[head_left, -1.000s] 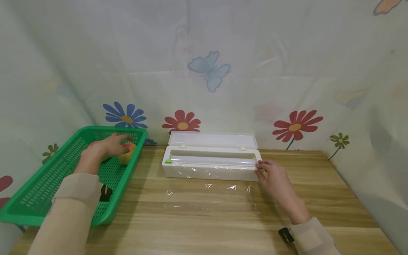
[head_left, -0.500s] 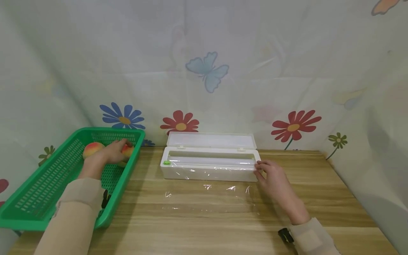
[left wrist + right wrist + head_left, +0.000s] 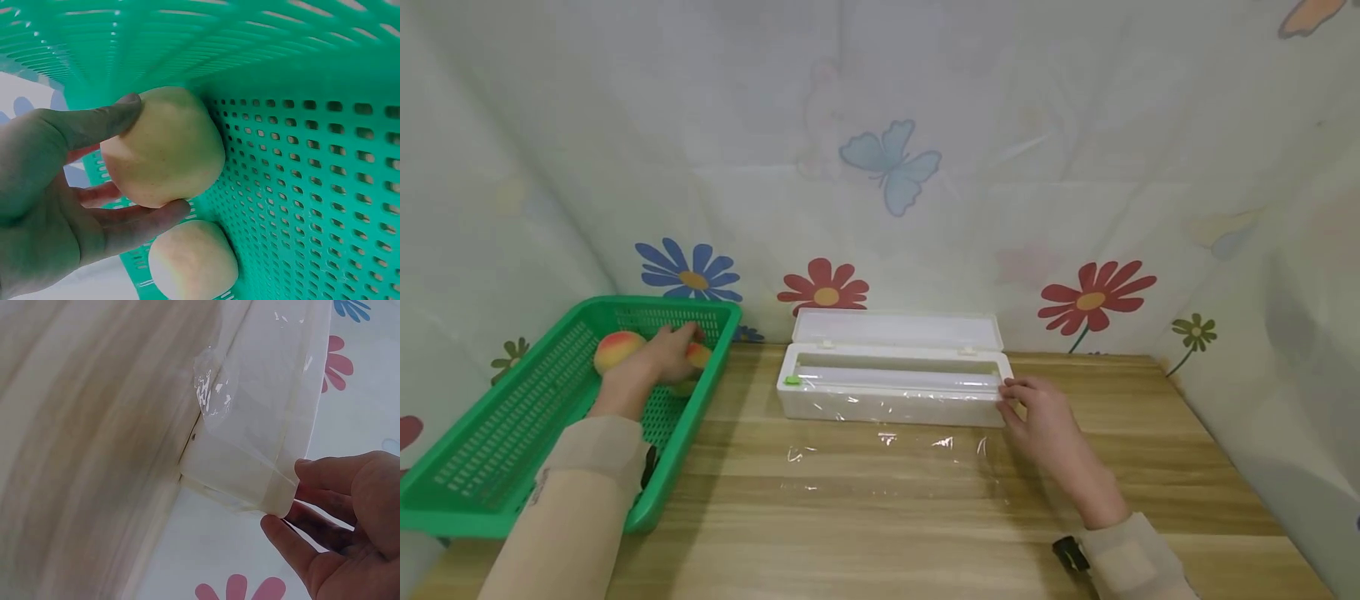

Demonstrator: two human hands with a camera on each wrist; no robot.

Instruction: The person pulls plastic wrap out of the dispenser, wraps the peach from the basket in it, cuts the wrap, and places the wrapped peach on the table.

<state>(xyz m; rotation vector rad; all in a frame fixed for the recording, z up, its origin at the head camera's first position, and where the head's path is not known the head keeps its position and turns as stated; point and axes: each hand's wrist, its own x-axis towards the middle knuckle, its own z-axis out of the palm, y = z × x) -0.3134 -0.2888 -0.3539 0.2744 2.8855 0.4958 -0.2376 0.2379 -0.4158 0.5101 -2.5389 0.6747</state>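
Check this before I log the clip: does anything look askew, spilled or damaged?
Nothing stands out. The dispenser box sits square with its lid up, film lying flat on the table; the left hand grips a peach in the basket.

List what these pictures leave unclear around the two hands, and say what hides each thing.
- Head view: the left hand covers most of the peach it grips in the basket.
- Head view: the film is clear, so its front edge cannot be traced.
- Right wrist view: the right hand is cut by the frame edge; its touch on the box is unclear.
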